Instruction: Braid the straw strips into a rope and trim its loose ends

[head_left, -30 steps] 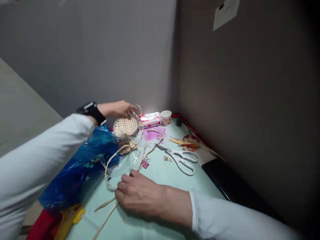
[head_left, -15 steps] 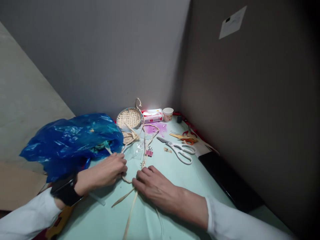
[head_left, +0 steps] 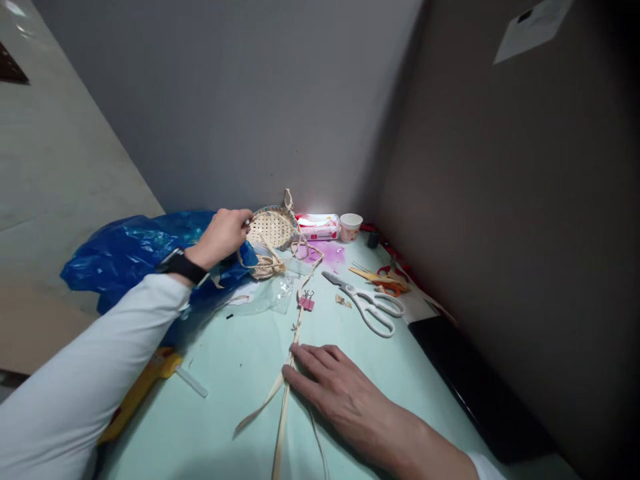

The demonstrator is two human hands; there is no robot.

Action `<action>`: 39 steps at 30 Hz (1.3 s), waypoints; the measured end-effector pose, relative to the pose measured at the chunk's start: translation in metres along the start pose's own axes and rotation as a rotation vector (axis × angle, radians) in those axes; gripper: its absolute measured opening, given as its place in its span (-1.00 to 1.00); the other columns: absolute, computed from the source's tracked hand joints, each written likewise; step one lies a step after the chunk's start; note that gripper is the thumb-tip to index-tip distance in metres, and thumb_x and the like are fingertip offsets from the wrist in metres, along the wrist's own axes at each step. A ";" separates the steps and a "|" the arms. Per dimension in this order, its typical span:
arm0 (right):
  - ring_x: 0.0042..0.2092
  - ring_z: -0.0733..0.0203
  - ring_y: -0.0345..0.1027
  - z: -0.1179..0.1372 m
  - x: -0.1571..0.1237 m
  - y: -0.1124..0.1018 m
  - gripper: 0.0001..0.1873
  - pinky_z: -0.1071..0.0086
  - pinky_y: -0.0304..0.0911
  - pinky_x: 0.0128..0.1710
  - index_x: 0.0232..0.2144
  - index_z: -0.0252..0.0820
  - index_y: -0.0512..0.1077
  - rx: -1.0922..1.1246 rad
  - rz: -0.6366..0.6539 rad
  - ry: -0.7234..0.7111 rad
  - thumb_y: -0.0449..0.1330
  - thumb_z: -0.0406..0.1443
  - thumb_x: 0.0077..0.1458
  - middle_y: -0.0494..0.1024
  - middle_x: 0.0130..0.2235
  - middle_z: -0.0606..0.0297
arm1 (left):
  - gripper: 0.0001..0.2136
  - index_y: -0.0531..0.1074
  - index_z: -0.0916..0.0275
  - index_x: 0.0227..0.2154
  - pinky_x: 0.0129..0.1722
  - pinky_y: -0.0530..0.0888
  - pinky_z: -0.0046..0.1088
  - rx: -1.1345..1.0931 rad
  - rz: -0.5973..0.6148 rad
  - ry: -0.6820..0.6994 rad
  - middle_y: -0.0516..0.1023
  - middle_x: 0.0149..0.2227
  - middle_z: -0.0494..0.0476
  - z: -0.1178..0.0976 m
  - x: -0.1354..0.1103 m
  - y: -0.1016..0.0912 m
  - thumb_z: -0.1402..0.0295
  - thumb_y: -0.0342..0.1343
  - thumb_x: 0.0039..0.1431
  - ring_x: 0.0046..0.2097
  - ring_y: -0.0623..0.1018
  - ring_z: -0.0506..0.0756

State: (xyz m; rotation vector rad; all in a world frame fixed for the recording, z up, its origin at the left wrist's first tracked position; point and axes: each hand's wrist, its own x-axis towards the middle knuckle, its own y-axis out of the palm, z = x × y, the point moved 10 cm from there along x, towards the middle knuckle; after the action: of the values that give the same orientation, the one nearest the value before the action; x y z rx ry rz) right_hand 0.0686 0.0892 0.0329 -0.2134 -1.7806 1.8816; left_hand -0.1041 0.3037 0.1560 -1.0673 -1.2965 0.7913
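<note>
My left hand (head_left: 223, 234) is closed, pinching a pale straw strip (head_left: 295, 327) close to the small woven basket (head_left: 273, 228) at the back of the pale green table (head_left: 240, 373). A black watch sits on that wrist. The strip runs from there in loops past a pink binder clip (head_left: 306, 302) down toward me. My right hand (head_left: 336, 387) lies flat on the table with fingers stretched, pressing the near part of the strip at its fingertips.
A blue plastic bag (head_left: 135, 257) lies at the left, partly under my left arm. White scissors (head_left: 370, 305), orange scissors (head_left: 393, 280), a tissue pack (head_left: 317, 227), a paper cup (head_left: 351, 227) and a pink stain are at the back. A black slab (head_left: 475, 387) lines the right wall. A yellow tool (head_left: 145, 383) is at the near left.
My left hand has gone from the near table back up to the basket, drawing the strip taut. My right hand has stayed pressed on the strip's near end.
</note>
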 end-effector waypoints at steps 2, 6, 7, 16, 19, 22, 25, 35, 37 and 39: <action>0.12 0.08 0.26 -0.002 -0.001 0.000 -0.65 0.23 0.22 0.00 0.09 -0.17 0.26 0.018 0.007 -0.003 -0.01 -0.44 0.28 0.34 0.17 0.02 | -0.73 0.43 0.31 -0.02 -0.01 0.41 -0.12 0.021 -0.006 -0.057 0.57 -0.10 0.25 0.002 0.017 0.020 0.37 0.03 0.27 -0.05 0.53 0.22; 0.14 0.01 0.26 -0.001 -0.003 0.001 -0.65 0.21 0.24 0.00 0.10 -0.23 0.25 0.006 -0.010 -0.053 0.01 -0.36 0.28 0.32 0.20 -0.06 | -0.70 0.39 0.27 0.00 -0.08 0.50 -0.12 0.048 0.073 -0.071 0.48 0.01 0.21 -0.021 0.022 0.071 0.26 0.11 0.25 -0.05 0.52 0.17; 0.15 -0.01 0.26 -0.001 -0.003 0.002 -0.63 0.20 0.25 0.00 0.11 -0.24 0.25 -0.003 -0.022 -0.066 0.03 -0.33 0.26 0.31 0.21 -0.08 | -0.70 0.39 0.26 0.00 -0.10 0.51 -0.14 0.056 0.098 -0.064 0.47 0.01 0.21 -0.028 0.017 0.082 0.27 0.11 0.25 -0.06 0.53 0.16; 0.10 -0.07 0.37 -0.006 -0.003 0.018 -0.52 0.19 0.34 -0.06 0.12 -0.14 0.31 -0.058 -0.058 -0.137 0.08 -0.40 0.13 0.35 0.19 -0.05 | -0.68 0.38 0.27 0.01 -0.08 0.50 -0.13 0.124 0.037 -0.030 0.46 0.03 0.23 -0.070 -0.037 0.093 0.28 0.12 0.25 -0.04 0.51 0.18; 0.07 -0.03 0.39 -0.005 -0.005 0.013 -0.47 0.21 0.34 -0.06 0.14 -0.15 0.31 -0.074 -0.088 -0.148 0.05 -0.48 0.11 0.36 0.19 -0.06 | -0.67 0.36 0.24 0.04 -0.04 0.47 -0.08 0.109 -0.020 0.035 0.40 0.10 0.24 -0.082 -0.056 0.074 0.28 0.11 0.25 0.03 0.48 0.21; 0.09 -0.05 0.37 -0.004 -0.007 0.014 -0.48 0.18 0.34 -0.04 0.15 -0.20 0.30 -0.084 -0.086 -0.148 0.03 -0.49 0.14 0.34 0.19 -0.10 | -0.73 0.40 0.24 -0.01 -0.02 0.44 -0.10 0.077 -0.014 0.132 0.40 0.10 0.22 -0.091 -0.081 0.055 0.33 0.11 0.25 0.04 0.45 0.20; 0.12 -0.08 0.32 -0.003 -0.008 0.017 -0.48 0.13 0.32 -0.02 0.17 -0.22 0.28 -0.069 -0.085 -0.141 0.04 -0.49 0.15 0.33 0.20 -0.12 | -0.84 0.47 0.27 -0.20 -0.07 0.42 -0.23 0.052 0.042 0.221 0.50 -0.15 0.14 -0.088 -0.112 0.037 0.53 0.05 0.21 -0.07 0.46 0.14; 0.12 -0.05 0.31 -0.008 -0.007 0.011 -0.53 0.14 0.29 -0.01 0.10 -0.11 0.34 0.038 -0.034 -0.045 0.06 -0.49 0.15 0.33 0.21 0.00 | -0.54 0.42 0.21 0.01 -0.06 0.34 -0.12 0.105 0.024 0.075 0.35 0.13 0.32 0.011 -0.150 0.006 0.71 -0.10 0.12 0.03 0.33 0.24; 0.12 -0.04 0.31 -0.006 -0.005 0.008 -0.54 0.14 0.29 -0.01 0.08 -0.11 0.34 0.061 -0.025 -0.041 0.05 -0.49 0.15 0.34 0.21 0.01 | -0.68 0.46 0.22 -0.08 -0.06 0.34 -0.13 0.098 0.036 0.074 0.40 0.08 0.28 0.021 -0.143 0.013 0.62 -0.03 0.18 0.03 0.36 0.23; 0.14 -0.03 0.30 -0.004 -0.005 0.005 -0.55 0.14 0.27 0.00 0.08 -0.12 0.34 0.084 -0.020 -0.045 0.04 -0.49 0.16 0.34 0.21 0.02 | -0.82 0.47 0.25 -0.16 -0.05 0.35 -0.13 0.078 0.030 0.072 0.46 -0.02 0.21 0.026 -0.137 0.018 0.49 0.05 0.22 0.00 0.40 0.20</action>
State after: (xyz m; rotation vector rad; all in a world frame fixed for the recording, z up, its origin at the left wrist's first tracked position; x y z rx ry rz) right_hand 0.0733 0.0905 0.0269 -0.1231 -1.7229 1.9567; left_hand -0.1473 0.1878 0.0896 -1.0455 -1.1820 0.8123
